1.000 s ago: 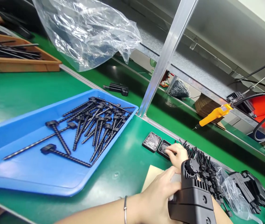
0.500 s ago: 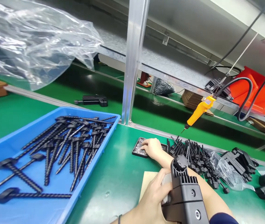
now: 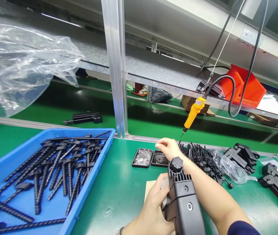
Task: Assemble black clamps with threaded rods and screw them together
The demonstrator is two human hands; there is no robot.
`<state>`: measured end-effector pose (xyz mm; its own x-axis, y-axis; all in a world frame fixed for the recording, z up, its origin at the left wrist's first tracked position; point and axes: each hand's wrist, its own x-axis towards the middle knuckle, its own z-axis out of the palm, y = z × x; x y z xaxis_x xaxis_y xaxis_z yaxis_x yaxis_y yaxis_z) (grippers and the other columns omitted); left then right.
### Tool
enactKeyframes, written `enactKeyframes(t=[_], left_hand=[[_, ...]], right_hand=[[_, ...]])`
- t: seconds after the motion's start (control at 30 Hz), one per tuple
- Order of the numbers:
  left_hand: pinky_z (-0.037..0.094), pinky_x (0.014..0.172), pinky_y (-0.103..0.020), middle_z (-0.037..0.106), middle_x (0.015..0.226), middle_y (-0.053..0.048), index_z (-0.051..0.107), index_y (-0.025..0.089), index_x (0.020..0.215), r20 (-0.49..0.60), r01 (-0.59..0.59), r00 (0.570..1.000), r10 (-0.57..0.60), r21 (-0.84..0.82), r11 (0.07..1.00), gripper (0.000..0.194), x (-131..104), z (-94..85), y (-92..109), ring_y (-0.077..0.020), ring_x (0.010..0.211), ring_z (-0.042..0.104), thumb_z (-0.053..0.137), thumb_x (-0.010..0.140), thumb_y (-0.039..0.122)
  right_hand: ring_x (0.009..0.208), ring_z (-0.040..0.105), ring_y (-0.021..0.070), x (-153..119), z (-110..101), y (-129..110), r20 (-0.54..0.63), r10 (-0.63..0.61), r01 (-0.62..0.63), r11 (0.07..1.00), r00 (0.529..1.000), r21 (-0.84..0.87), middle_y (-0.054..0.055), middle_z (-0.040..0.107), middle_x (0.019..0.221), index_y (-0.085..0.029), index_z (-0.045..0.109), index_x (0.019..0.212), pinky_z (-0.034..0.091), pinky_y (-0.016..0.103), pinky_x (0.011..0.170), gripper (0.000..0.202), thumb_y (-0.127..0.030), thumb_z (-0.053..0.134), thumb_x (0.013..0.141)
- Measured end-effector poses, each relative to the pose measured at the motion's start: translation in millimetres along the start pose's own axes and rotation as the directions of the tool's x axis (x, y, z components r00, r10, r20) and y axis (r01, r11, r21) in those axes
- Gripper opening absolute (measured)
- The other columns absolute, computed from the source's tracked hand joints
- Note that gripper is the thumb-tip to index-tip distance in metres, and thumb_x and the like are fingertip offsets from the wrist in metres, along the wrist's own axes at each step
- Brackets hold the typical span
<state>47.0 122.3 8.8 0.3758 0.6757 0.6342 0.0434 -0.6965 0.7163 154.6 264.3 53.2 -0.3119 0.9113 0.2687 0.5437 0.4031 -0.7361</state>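
My left hand is wrapped around a black plastic housing with a round ribbed knob at its top and screws in its face. My right hand hovers behind the housing, over the right one of two small black trays. Its fingers are bent and pressed together; what they pinch, if anything, is too small to see. The left tray holds small shiny metal parts. Small dark parts lie in the right tray. A beige board lies under my left hand, partly hidden.
A blue bin of black threaded rods stands at left. A yellow electric screwdriver hangs above the bench. More threaded rods, a clear bag and black housings lie at right. A metal post rises behind the bin.
My right hand has lifted out of the left tray and moved right, its fingers now together. My left hand still grips the housing. The view has shifted, baring both trays.
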Motion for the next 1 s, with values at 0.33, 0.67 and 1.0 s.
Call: enactKeyframes(t=[0.33, 0.67, 1.0], left_hand=[[0.05, 0.089, -0.042, 0.053, 0.113, -0.007, 0.061, 0.026, 0.115, -0.017, 0.007, 1.0, -0.008, -0.074, 0.997, 0.051, 2, 2.3, 1, -0.0273, 0.103, 0.051, 0.067, 0.067, 0.011], [0.05, 0.087, -0.042, 0.055, 0.112, -0.008, 0.059, 0.023, 0.115, -0.022, 0.007, 1.0, -0.009, -0.06, 0.998, 0.051, 1, 1.6, 4, -0.029, 0.103, 0.051, 0.07, 0.067, 0.009], [0.051, 0.084, -0.041, 0.057, 0.105, -0.009, 0.06, 0.019, 0.101, -0.067, -0.005, 0.998, -0.001, -0.08, 0.997, 0.039, 4, 3.8, 3, -0.0279, 0.098, 0.053, 0.07, 0.064, 0.014]], right_hand=[[0.076, 0.058, 0.0148, -145, -103, -80, 0.064, -0.566, 0.568, 0.805, 0.822, -0.17, 0.003, 0.065, 0.085, -0.023, 0.065, 0.098, 0.048, 0.028, 0.066, 0.023, -0.003, 0.055, 0.091], [0.078, 0.058, 0.0195, -165, -111, -95, 0.206, -0.534, 0.561, 0.678, 0.82, -0.476, 0.01, 0.065, 0.099, -0.022, 0.058, 0.125, 0.05, 0.031, 0.06, 0.051, 0.002, 0.043, 0.083], [0.087, 0.065, 0.0177, -44, -43, 15, 0.172, -0.098, 0.165, 0.883, 0.98, -0.439, 0.005, 0.069, 0.089, -0.016, 0.071, 0.087, 0.054, 0.034, 0.082, 0.013, -0.015, 0.059, 0.093]])
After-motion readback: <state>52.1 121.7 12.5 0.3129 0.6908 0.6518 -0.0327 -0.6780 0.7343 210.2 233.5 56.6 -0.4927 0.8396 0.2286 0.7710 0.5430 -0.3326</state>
